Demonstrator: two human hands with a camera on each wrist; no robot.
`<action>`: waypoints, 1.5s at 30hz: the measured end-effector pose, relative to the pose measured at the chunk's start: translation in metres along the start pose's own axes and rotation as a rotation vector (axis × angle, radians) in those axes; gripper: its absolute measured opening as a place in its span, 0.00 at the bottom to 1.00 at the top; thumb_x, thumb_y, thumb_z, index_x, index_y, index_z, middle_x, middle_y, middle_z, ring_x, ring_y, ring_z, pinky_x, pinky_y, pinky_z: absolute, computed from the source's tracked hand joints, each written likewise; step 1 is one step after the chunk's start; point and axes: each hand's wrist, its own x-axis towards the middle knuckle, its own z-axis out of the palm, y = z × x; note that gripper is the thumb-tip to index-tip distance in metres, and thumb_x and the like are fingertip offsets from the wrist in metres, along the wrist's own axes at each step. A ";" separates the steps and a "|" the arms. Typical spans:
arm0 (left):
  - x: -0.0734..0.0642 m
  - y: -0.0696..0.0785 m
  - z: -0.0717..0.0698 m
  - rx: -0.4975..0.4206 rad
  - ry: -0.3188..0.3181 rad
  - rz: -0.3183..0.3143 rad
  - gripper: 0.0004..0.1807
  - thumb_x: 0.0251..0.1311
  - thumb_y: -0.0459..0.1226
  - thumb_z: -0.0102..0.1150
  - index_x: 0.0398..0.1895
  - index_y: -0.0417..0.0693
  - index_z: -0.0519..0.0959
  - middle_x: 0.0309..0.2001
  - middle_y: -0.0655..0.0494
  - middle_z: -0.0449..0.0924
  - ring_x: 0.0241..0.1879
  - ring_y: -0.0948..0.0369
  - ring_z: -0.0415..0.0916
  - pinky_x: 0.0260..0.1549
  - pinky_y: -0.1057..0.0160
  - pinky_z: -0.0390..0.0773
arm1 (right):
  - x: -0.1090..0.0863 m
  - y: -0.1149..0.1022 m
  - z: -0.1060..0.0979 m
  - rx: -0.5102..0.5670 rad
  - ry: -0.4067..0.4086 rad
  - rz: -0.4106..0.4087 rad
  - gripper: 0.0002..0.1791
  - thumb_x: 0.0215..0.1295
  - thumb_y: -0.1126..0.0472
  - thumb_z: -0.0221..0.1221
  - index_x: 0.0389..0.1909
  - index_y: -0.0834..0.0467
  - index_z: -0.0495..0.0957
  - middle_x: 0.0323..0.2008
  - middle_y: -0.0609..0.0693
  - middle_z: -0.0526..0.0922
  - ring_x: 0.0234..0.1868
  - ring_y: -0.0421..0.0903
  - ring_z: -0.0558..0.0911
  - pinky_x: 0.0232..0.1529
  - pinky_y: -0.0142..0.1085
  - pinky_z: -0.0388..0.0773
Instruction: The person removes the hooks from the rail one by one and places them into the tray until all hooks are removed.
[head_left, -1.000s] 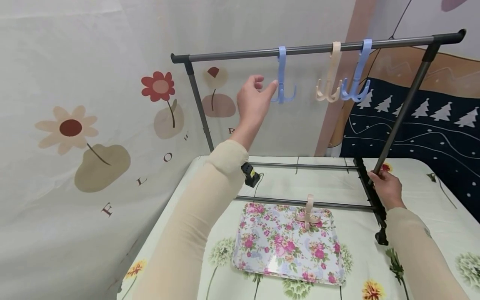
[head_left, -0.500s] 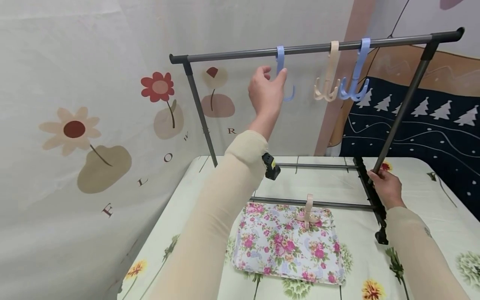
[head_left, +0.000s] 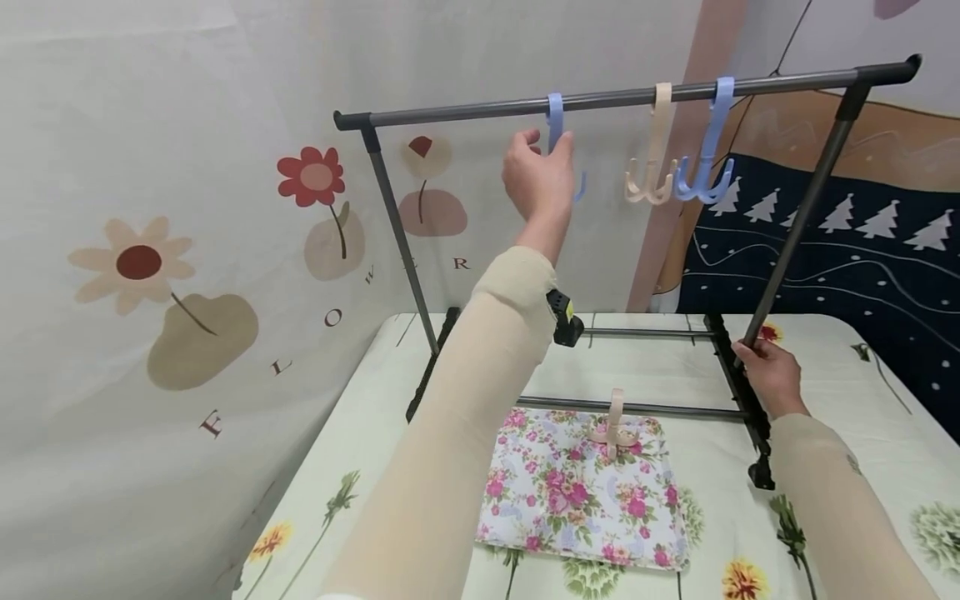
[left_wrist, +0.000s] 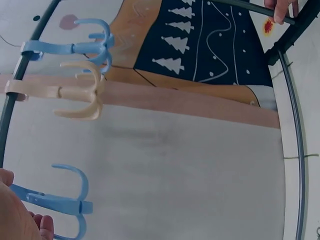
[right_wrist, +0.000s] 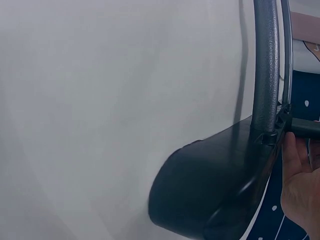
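A dark tube rack has a top bar (head_left: 480,109) with a blue multi-prong hook (head_left: 555,125) hanging toward its left. My left hand (head_left: 542,179) is raised around that hook's stem, thumb and fingers on either side with a visible gap between the tips; the hand hides most of the prongs. In the left wrist view, the hook (left_wrist: 60,201) extends out past the thumb and fingers. My right hand (head_left: 774,379) grips the lower end of the rack's right upright (head_left: 802,217). A cream hook (head_left: 655,142) and another blue hook (head_left: 707,142) hang farther right.
Dark feet and cross tubes (head_left: 660,410) form the rack's base on a flower-printed table cover (head_left: 847,450). A pink hook (head_left: 617,417) stands on the front cross tube, over a folded floral cloth or mat (head_left: 562,508). A printed curtain (head_left: 225,208) hangs behind.
My left hand has moved rightward, from beside the left blue hook to around its stem, and now hides its prongs. The right hand stays on the upright.
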 end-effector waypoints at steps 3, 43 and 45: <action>0.002 -0.004 0.001 0.032 0.019 0.007 0.19 0.59 0.45 0.70 0.51 0.49 0.80 0.43 0.58 0.80 0.40 0.65 0.73 0.40 0.69 0.73 | -0.001 -0.001 0.002 0.013 -0.003 0.007 0.31 0.77 0.44 0.47 0.63 0.67 0.71 0.61 0.66 0.73 0.51 0.57 0.74 0.49 0.50 0.76; 0.007 -0.020 0.007 0.114 0.017 0.138 0.09 0.61 0.42 0.69 0.37 0.47 0.82 0.33 0.60 0.85 0.33 0.65 0.79 0.33 0.66 0.75 | -0.005 -0.005 0.006 0.025 -0.001 -0.009 0.30 0.77 0.45 0.48 0.62 0.66 0.72 0.60 0.66 0.74 0.51 0.55 0.74 0.50 0.49 0.75; 0.007 -0.021 0.006 0.121 0.022 0.142 0.09 0.61 0.43 0.68 0.37 0.47 0.82 0.33 0.60 0.85 0.33 0.64 0.79 0.33 0.66 0.75 | -0.005 -0.005 0.006 0.021 -0.001 -0.011 0.30 0.76 0.45 0.47 0.62 0.66 0.72 0.59 0.66 0.74 0.50 0.56 0.74 0.48 0.48 0.75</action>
